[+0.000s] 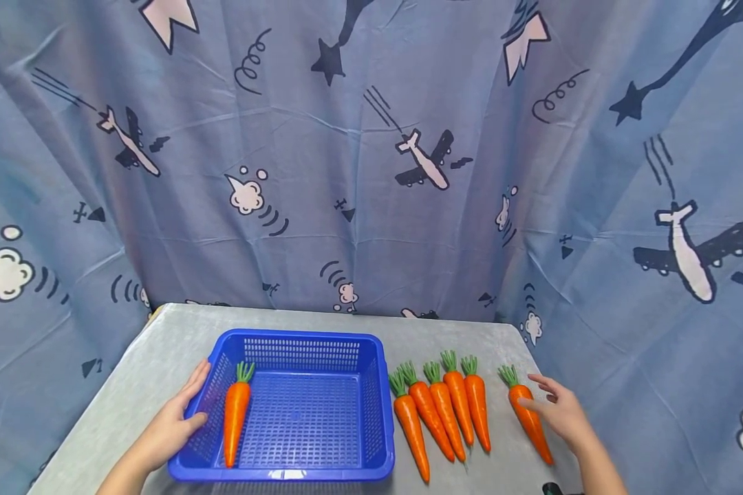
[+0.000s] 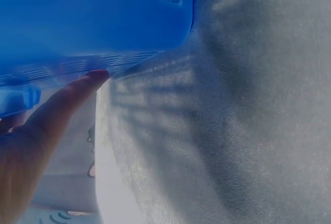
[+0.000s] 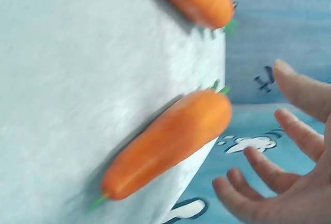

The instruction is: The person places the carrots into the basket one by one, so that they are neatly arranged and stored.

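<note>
A blue plastic basket (image 1: 296, 474) stands on the table with one orange carrot (image 1: 236, 416) lying along its left side. My left hand (image 1: 172, 425) grips the basket's left rim, thumb over the edge and fingers along the outer wall. In the left wrist view, a finger (image 2: 67, 100) runs along the perforated side. Over at the right, my right hand (image 1: 563, 414) hovers by a lone carrot (image 1: 531, 425), fingers spread and holding nothing. The right wrist view shows that carrot (image 3: 168, 144) on the table, apart from the fingertips (image 3: 251, 154).
Between the basket and the lone carrot, several more carrots (image 1: 444, 412) with green tops lie side by side. The grey-white table (image 1: 179, 330) ends at a blue patterned curtain (image 1: 359, 172) behind and on both sides.
</note>
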The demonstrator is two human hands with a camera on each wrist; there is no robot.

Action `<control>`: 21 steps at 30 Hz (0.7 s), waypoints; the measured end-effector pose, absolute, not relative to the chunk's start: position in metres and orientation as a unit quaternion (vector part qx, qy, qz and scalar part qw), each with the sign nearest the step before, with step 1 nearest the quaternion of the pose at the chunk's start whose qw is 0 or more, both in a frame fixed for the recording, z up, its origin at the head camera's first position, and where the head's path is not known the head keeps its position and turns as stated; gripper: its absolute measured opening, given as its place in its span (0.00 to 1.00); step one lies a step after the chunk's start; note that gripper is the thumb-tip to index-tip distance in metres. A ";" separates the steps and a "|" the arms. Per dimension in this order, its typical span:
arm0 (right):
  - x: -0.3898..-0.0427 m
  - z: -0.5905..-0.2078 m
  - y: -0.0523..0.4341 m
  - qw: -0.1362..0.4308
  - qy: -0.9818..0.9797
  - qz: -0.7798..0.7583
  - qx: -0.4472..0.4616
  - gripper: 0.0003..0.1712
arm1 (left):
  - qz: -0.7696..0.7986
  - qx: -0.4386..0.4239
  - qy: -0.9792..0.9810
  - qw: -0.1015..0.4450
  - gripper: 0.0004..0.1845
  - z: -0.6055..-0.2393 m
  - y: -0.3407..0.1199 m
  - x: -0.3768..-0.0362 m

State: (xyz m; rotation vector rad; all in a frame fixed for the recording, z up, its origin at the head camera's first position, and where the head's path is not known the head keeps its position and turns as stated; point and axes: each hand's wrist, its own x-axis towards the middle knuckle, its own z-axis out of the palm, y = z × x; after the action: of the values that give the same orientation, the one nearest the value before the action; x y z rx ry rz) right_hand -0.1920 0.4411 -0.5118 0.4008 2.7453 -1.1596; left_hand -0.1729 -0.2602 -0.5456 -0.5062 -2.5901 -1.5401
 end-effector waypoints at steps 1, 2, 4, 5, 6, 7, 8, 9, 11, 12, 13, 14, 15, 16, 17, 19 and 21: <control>-0.192 -0.514 0.445 0.069 0.914 -0.377 0.135 0.46 | -0.503 -0.166 -0.847 0.044 0.45 -0.545 -0.260 -0.173; -0.191 -0.517 0.448 0.075 0.916 -0.370 0.136 0.46 | -0.503 -0.166 -0.847 0.044 0.45 -0.545 -0.260 -0.174; -0.191 -0.523 0.453 0.084 0.919 -0.359 0.141 0.46 | -0.503 -0.166 -0.847 0.043 0.45 -0.545 -0.260 -0.174; -0.191 -0.526 0.454 0.090 0.920 -0.355 0.143 0.47 | -0.503 -0.165 -0.847 0.042 0.45 -0.545 -0.260 -0.174; -0.191 -0.529 0.456 0.095 0.920 -0.350 0.144 0.47 | -0.504 -0.163 -0.847 0.040 0.45 -0.544 -0.260 -0.174; -0.191 -0.532 0.456 0.100 0.921 -0.348 0.145 0.47 | -0.503 -0.161 -0.848 0.039 0.45 -0.544 -0.260 -0.174; -0.190 -0.535 0.457 0.104 0.922 -0.345 0.145 0.47 | -0.502 -0.160 -0.849 0.038 0.45 -0.544 -0.260 -0.174; -0.191 -0.537 0.457 0.104 0.923 -0.342 0.144 0.47 | -0.502 -0.158 -0.850 0.036 0.45 -0.543 -0.260 -0.174; -0.191 -0.540 0.456 0.101 0.927 -0.335 0.138 0.47 | -0.502 -0.154 -0.851 0.033 0.45 -0.543 -0.260 -0.173; -0.191 -0.541 0.456 0.099 0.927 -0.334 0.137 0.47 | -0.501 -0.153 -0.851 0.033 0.45 -0.543 -0.260 -0.173; -0.192 -0.542 0.455 0.097 0.928 -0.333 0.137 0.47 | -0.501 -0.152 -0.852 0.032 0.45 -0.543 -0.260 -0.172; -0.192 -0.543 0.454 0.097 0.927 -0.335 0.139 0.47 | -0.502 -0.151 -0.851 0.031 0.45 -0.543 -0.260 -0.172; -0.194 -0.543 0.454 0.098 0.926 -0.337 0.142 0.48 | -0.502 -0.150 -0.851 0.030 0.45 -0.542 -0.260 -0.172; -0.195 -0.543 0.453 0.099 0.924 -0.338 0.145 0.48 | -0.503 -0.149 -0.851 0.030 0.45 -0.543 -0.260 -0.172; -0.197 -0.544 0.453 0.100 0.924 -0.339 0.149 0.48 | -0.503 -0.149 -0.851 0.031 0.45 -0.543 -0.260 -0.172; -0.200 -0.546 0.453 0.104 0.922 -0.341 0.154 0.49 | -0.503 -0.149 -0.851 0.031 0.45 -0.544 -0.260 -0.172; -0.203 -0.548 0.454 0.104 0.922 -0.338 0.155 0.48 | -0.505 -0.150 -0.849 0.031 0.45 -0.545 -0.260 -0.172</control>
State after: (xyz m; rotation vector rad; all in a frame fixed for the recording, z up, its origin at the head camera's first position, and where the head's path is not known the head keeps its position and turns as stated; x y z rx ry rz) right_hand -0.2025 0.4540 -0.5478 0.4583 2.7192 -0.9968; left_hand -0.1724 -0.2601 -0.5447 -0.4631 -2.6165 -1.5549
